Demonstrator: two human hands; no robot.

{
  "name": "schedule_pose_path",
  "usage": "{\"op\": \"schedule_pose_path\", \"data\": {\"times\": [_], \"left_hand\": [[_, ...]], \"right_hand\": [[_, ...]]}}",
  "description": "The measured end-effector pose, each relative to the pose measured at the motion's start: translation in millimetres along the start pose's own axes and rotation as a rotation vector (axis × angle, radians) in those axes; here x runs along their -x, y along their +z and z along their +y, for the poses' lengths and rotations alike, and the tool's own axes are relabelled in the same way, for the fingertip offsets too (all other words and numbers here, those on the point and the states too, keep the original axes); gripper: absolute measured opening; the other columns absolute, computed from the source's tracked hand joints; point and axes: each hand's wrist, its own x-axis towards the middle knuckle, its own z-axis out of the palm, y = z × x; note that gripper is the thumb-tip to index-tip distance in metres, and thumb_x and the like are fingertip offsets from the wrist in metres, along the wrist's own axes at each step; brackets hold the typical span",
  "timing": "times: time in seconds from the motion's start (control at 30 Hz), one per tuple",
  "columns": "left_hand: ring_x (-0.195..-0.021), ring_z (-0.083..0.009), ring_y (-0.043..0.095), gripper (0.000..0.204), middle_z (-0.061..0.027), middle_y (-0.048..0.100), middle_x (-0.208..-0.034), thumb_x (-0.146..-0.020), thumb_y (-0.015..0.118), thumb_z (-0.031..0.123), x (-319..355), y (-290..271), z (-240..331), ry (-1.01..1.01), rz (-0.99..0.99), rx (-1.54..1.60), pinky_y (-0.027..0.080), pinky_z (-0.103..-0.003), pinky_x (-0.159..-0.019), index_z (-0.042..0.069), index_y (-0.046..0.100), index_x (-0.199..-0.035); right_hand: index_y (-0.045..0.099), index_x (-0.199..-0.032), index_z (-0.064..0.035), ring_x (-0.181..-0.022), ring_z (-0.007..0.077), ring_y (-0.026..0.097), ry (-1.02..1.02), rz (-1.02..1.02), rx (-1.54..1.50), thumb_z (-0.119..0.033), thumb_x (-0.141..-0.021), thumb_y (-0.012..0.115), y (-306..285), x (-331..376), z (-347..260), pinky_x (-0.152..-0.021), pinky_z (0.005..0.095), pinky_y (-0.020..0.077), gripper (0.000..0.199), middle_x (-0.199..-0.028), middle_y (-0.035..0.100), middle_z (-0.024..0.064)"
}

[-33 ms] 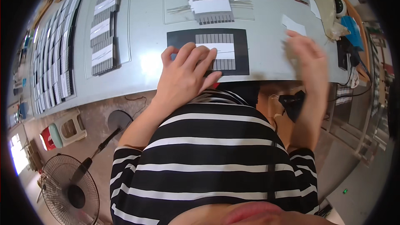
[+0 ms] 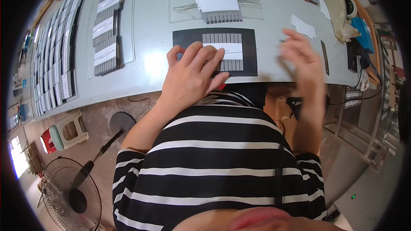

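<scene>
A black mat [image 2: 249, 51] lies near the table's front edge. On it sits a row of narrow grey strips [image 2: 231, 65] crossed by a white paper band [image 2: 233, 51] with a thin dark line over it. My left hand [image 2: 188, 68] rests at the left side of this row, fingers bent and apart, fingertips touching down there; its palm hides part of the strips. To the right of the mat, my right hand [image 2: 302, 55] is raised over the table and smeared by motion. Whether its fingers hold anything cannot be made out.
Beyond the mat, another banded grey bundle [image 2: 218, 4] with thin wires lies on a clear sheet. Stacked banded bundles [image 2: 105, 53] and long rows [image 2: 55, 60] fill the left. At right are a dark strip-like tool [image 2: 325, 57], white paper [image 2: 303, 26] and a blue box [image 2: 361, 32].
My right hand has shifted left toward the mat, and the dark strip-like tool on the table at right now shows. My left hand stays on the strips.
</scene>
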Motion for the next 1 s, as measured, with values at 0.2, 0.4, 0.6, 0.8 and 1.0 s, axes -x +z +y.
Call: {"op": "schedule_pose_path", "data": {"times": [0.2,0.4,0.6,0.8,1.0], "left_hand": [[-0.111,-0.0199,0.051,0.044,-0.0018,0.058,-0.11,-0.089,0.067,0.041,-8,6,1,0.032,0.013,0.015,0.031,-0.045,-0.095,0.008,0.063,-0.118],[-0.113,-0.0203,0.051,0.046,-0.0016,0.059,-0.112,-0.088,0.068,0.041,-7,4,2,0.023,0.004,0.024,0.03,-0.044,-0.096,0.008,0.064,-0.12],[-0.11,-0.0186,0.05,0.043,-0.002,0.057,-0.106,-0.088,0.066,0.04,-7,6,1,0.043,0.045,0.032,0.031,-0.042,-0.093,0.005,0.064,-0.114],[-0.11,-0.0184,0.051,0.043,-0.0022,0.057,-0.107,-0.087,0.067,0.039,-7,6,2,0.042,0.04,0.04,0.031,-0.042,-0.094,0.005,0.064,-0.113],[-0.109,-0.0187,0.051,0.043,-0.0027,0.057,-0.107,-0.087,0.068,0.038,-7,5,2,0.047,0.033,0.057,0.032,-0.042,-0.095,0.005,0.064,-0.114]], "right_hand": [[0.078,-0.082,-0.0124,-0.122,0.0271,0.04,-0.181,0.192,0.408,-0.02,-0.081,0.075,96,19,9,-0.106,0.0418,0.0245,0.008,-0.136,0.055,0.0009],[0.078,-0.081,-0.0109,-0.124,0.0261,0.039,-0.216,0.258,0.478,-0.02,-0.081,0.075,101,18,14,-0.106,0.0423,0.0239,0.009,-0.139,0.054,0.0001],[0.078,-0.081,-0.0105,-0.121,0.0256,0.042,-0.223,0.256,0.541,-0.018,-0.08,0.075,105,18,14,-0.103,0.043,0.0256,0.008,-0.136,0.057,-0.0004],[0.077,-0.083,-0.0103,-0.113,0.0253,0.049,-0.31,0.269,0.621,-0.016,-0.079,0.076,106,19,15,-0.097,0.04,0.0335,0.007,-0.133,0.058,0.0019],[0.071,-0.096,-0.0093,-0.105,0.0272,0.053,-0.372,0.275,0.697,-0.015,-0.078,0.077,104,17,19,-0.091,0.0407,0.0393,0.02,-0.128,0.056,0.01]]}}
